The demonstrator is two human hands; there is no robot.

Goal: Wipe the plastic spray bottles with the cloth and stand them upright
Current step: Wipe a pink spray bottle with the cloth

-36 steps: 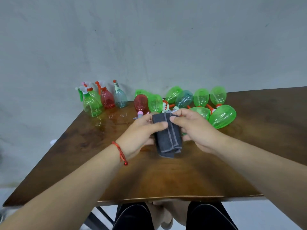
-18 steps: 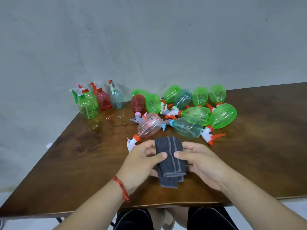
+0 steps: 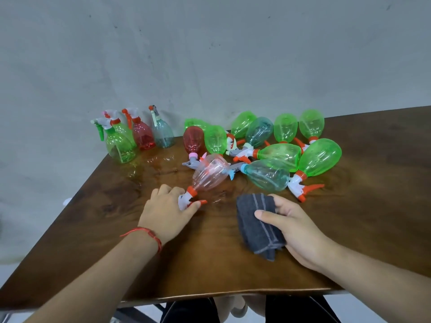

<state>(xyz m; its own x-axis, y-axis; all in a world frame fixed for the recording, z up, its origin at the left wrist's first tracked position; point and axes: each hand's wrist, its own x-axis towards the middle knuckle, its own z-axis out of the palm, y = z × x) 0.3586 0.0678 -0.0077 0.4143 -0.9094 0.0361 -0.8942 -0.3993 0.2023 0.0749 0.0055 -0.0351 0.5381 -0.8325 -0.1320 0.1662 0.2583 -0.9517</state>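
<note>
A pale pink spray bottle (image 3: 210,174) lies on its side near the middle of the wooden table (image 3: 373,217), its white and orange spray head pointing toward me. My left hand (image 3: 166,212) is at that spray head, fingers curling around it. My right hand (image 3: 296,227) grips a folded dark grey cloth (image 3: 257,226) just above the table, to the right of the pink bottle. Several green, teal and red bottles (image 3: 319,157) lie in a pile behind. Several more bottles (image 3: 142,136) stand upright at the far left corner.
A grey wall rises right behind the table's far edge. The table's near edge (image 3: 210,296) runs just above my knees. Bare wood lies around and in front of my hands and on the right side.
My left hand let go of the cloth and moved left and forward to the pink bottle's spray head. My right hand now holds the cloth alone, shifted right.
</note>
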